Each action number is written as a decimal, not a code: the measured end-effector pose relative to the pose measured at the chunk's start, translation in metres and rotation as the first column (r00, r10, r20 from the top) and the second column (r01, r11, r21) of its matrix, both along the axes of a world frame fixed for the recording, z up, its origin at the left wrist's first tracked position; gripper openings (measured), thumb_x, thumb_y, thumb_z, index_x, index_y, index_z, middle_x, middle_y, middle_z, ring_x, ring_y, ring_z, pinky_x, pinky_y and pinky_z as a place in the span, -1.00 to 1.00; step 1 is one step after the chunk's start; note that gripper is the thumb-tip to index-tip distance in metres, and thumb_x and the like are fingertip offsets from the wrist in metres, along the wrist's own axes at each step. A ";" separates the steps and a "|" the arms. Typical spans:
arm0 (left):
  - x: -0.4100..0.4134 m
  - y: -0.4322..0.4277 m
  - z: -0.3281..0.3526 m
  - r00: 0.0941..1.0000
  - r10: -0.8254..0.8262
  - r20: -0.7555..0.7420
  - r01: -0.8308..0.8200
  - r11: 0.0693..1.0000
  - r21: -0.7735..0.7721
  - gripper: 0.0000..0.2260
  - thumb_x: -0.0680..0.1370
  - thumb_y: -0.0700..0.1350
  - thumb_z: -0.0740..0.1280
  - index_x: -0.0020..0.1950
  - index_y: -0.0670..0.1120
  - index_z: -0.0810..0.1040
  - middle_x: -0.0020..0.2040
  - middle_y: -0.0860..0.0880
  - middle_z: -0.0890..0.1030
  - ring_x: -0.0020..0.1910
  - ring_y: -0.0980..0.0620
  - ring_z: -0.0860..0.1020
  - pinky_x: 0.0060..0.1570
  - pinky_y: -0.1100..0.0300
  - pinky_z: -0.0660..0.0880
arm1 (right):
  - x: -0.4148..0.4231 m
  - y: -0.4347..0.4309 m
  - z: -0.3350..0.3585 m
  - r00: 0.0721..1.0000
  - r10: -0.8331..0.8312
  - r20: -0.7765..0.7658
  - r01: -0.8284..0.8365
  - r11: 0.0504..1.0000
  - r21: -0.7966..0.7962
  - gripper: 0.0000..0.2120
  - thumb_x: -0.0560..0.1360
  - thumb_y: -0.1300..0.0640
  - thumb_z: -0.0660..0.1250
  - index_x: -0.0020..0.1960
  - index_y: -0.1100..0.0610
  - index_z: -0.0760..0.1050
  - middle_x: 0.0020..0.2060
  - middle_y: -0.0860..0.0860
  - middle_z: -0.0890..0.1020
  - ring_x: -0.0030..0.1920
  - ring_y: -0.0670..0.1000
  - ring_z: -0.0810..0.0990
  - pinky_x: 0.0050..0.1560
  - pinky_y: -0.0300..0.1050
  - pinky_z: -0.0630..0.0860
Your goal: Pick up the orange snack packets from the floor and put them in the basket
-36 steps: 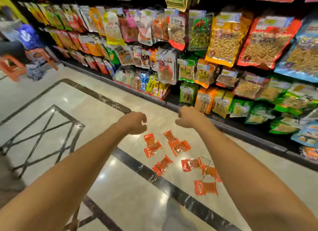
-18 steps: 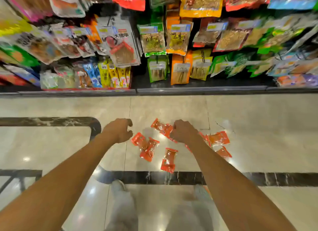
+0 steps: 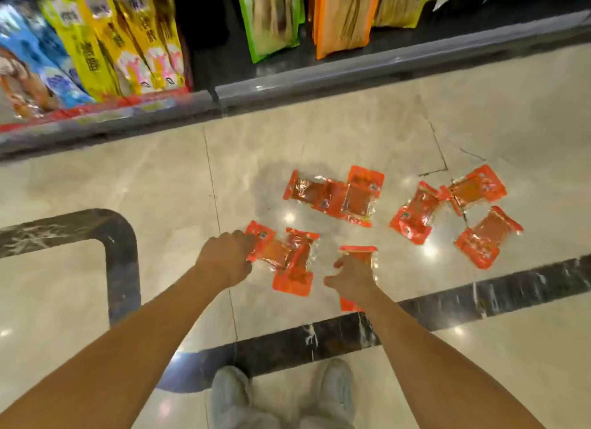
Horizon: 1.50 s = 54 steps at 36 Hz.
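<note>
The left hand (image 3: 227, 258) curls its fingers against two overlapping orange packets (image 3: 284, 259); whether it grips them is unclear. The right hand (image 3: 351, 276), fingers spread, covers a third packet (image 3: 358, 252). Five more packets lie beyond, on bare floor (image 3: 160, 179) short of the shelf edge (image 3: 319, 76).

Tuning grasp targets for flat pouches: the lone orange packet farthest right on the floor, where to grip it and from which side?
The farthest-right packet lies flat and diagonal on the tile floor, touching no other packet. Its bulging middle offers no purchase. The flat sealed end nearest the dark floor band looks like the best grip: pinch that edge from above, from the person's side, probably with the right hand.
</note>
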State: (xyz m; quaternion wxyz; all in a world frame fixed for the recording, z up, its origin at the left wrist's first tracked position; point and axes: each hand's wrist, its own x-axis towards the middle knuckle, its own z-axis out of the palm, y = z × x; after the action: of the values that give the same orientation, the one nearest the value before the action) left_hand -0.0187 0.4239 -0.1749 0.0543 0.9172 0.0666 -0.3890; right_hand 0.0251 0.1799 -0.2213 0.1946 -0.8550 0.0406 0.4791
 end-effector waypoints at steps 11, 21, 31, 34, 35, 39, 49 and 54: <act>0.022 -0.006 -0.272 0.862 -0.444 0.245 0.448 0.893 0.043 -0.27 0.49 0.07 0.39 0.56 -0.03 0.12 0.51 -0.09 0.28 0.49 -0.13 0.27 0.42 -0.04 0.23 | 0.008 0.041 -0.230 0.809 -0.584 0.066 0.567 0.805 0.176 -0.41 0.37 -0.05 0.50 0.24 0.19 0.34 0.04 0.09 0.59 -0.07 0.09 0.62 -0.11 -0.07 0.56; 0.034 0.007 -0.291 0.959 -0.208 0.191 0.240 0.957 -0.164 -0.38 0.35 0.13 0.49 0.32 -0.03 0.38 0.15 -0.01 0.54 0.17 -0.06 0.51 0.10 0.09 0.38 | 0.011 0.067 -0.243 0.747 -0.665 0.003 0.621 0.700 0.353 -0.86 0.45 0.09 0.46 -0.17 0.01 0.48 -0.22 0.09 0.65 -0.31 0.06 0.57 -0.17 -0.01 0.58; 0.085 0.004 -0.044 0.944 -0.126 0.306 0.161 0.983 -0.090 -0.61 0.41 0.32 0.34 -0.06 0.01 0.55 -0.16 0.06 0.55 -0.13 0.00 0.54 -0.12 0.09 0.53 | 0.067 0.012 -0.013 0.821 -0.411 0.397 0.267 0.890 0.369 -0.77 0.55 0.13 0.30 0.20 0.13 0.50 0.03 0.06 0.63 0.08 0.11 0.59 0.03 -0.10 0.45; 0.107 -0.019 0.082 0.912 -0.163 0.376 0.203 0.977 -0.069 -0.63 0.42 0.33 0.33 -0.10 0.03 0.54 -0.15 0.04 0.57 -0.16 0.01 0.54 -0.21 0.12 0.47 | 0.084 -0.021 0.118 0.816 -0.370 0.443 0.232 0.913 0.335 -0.79 0.44 0.08 0.32 0.07 0.08 0.51 -0.07 0.04 0.66 0.03 0.14 0.62 -0.04 -0.09 0.50; 0.113 -0.028 0.126 0.901 -0.183 0.394 0.223 0.973 -0.058 -0.65 0.43 0.33 0.33 -0.15 0.05 0.50 -0.16 0.04 0.57 -0.17 0.01 0.54 -0.24 0.13 0.44 | 0.087 -0.033 0.166 0.813 -0.356 0.461 0.221 0.921 0.321 -0.82 0.39 0.01 0.29 -0.05 0.04 0.48 -0.18 0.00 0.63 -0.05 0.13 0.62 -0.11 -0.11 0.47; 0.143 -0.072 0.302 0.871 -0.255 0.420 0.293 0.956 -0.027 -0.60 0.39 0.35 0.33 -0.17 0.01 0.48 -0.13 0.00 0.62 -0.11 -0.07 0.60 -0.20 0.10 0.49 | 0.096 -0.088 0.353 0.766 -0.293 0.572 0.161 0.949 0.270 -0.63 0.37 -0.26 0.36 -0.24 0.05 0.42 -0.35 -0.03 0.60 -0.21 0.12 0.62 -0.24 -0.08 0.47; 0.192 -0.231 0.693 0.630 -0.525 0.572 0.604 0.795 0.064 -0.62 0.34 0.33 0.28 -0.25 0.01 0.43 -0.19 -0.03 0.55 -0.15 -0.12 0.57 -0.23 0.07 0.48 | 0.077 -0.245 0.737 0.582 -0.131 0.803 0.183 0.983 0.027 -0.54 0.43 -0.37 0.23 -0.25 0.05 0.40 -0.33 0.00 0.53 -0.23 0.13 0.55 -0.35 -0.07 0.31; 0.184 -0.328 0.802 0.468 -0.629 0.620 0.712 0.684 0.157 -0.74 0.47 0.13 0.35 -0.24 -0.02 0.45 -0.18 -0.08 0.55 -0.14 -0.14 0.56 -0.19 0.07 0.45 | 0.027 -0.321 0.835 0.460 -0.214 0.862 0.368 0.929 0.034 -0.58 0.53 -0.22 0.25 -0.25 0.12 0.45 -0.39 0.01 0.50 -0.17 0.16 0.59 -0.28 -0.07 0.37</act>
State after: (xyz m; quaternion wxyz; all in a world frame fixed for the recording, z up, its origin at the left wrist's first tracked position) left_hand 0.1653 0.0963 0.6271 -0.0274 0.9367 -0.3453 -0.0508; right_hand 0.0520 -0.1414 0.6137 0.2003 -0.9708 0.1227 -0.0483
